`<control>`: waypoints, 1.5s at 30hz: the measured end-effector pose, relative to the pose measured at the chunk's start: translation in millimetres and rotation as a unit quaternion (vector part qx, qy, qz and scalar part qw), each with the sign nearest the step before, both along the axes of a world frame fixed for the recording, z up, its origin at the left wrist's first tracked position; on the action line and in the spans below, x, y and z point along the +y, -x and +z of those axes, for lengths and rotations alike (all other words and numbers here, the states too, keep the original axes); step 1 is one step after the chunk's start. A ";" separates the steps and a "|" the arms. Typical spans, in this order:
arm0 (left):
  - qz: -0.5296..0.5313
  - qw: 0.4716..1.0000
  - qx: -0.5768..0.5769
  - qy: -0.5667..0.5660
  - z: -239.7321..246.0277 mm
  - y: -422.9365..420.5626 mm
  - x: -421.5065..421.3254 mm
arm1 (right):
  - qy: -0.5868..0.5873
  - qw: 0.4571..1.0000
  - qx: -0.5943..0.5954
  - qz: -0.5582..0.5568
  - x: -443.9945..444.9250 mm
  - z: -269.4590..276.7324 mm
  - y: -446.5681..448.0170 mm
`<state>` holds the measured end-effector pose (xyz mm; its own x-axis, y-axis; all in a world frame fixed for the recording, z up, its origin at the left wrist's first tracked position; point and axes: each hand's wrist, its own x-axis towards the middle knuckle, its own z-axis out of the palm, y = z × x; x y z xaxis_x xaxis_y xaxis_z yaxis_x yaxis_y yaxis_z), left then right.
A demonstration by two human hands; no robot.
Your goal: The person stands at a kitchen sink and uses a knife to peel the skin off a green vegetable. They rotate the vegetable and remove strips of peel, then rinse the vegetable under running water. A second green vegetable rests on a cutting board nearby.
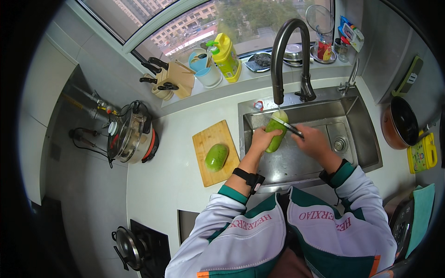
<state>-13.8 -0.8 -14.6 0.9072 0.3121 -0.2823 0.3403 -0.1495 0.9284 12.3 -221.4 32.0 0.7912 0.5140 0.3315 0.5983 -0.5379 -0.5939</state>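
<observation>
My left hand (265, 138) grips a long green vegetable (277, 141), a gourd or a large radish, over the left part of the stainless steel sink (299, 166). Its upper end looks paler than the rest. In my right hand (313, 140) is a black-handled tool (294, 130) with a narrow metal blade, a peeler or small knife. The blade lies across the vegetable near its pale end. From the dark pull-down faucet (278, 83) a thin stream of water falls onto that end. Left of the sink, a similar green piece (217, 158) rests on a wooden cutting board (200, 139).
A knife block (179, 78), utensil cups (208, 77) and a yellow detergent jug (227, 57) line the windowsill. At the left stands a glass-walled electric pot (134, 135); a lidded pan (128, 248) sits on the black hob (153, 239). A copper-coloured pot (391, 128) is right of the sink.
</observation>
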 end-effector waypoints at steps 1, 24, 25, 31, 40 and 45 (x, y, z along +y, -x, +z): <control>0.004 1.000 0.004 -0.013 -0.4 0.3 -0.1 | 0.051 0.998 0.010 0.029 0.7 1.4 1.6; -0.006 0.999 0.009 0.038 12.6 4.6 -3.1 | -0.074 0.916 0.395 -0.010 -12.9 5.7 -43.1; -0.003 0.999 0.010 0.034 13.7 6.2 -3.6 | -0.064 0.909 0.412 -0.012 -14.5 6.2 -45.3; -0.014 0.999 -0.004 0.051 17.7 10.5 -4.5 | -0.041 0.958 0.280 -0.042 -21.4 1.5 -51.0; 0.007 0.999 0.005 0.038 5.1 4.1 -2.5 | 0.122 0.992 0.010 0.032 0.1 4.0 -1.5; 0.016 0.996 0.009 0.088 4.1 4.9 -1.4 | -0.009 1.000 -0.022 -0.005 3.8 4.4 0.5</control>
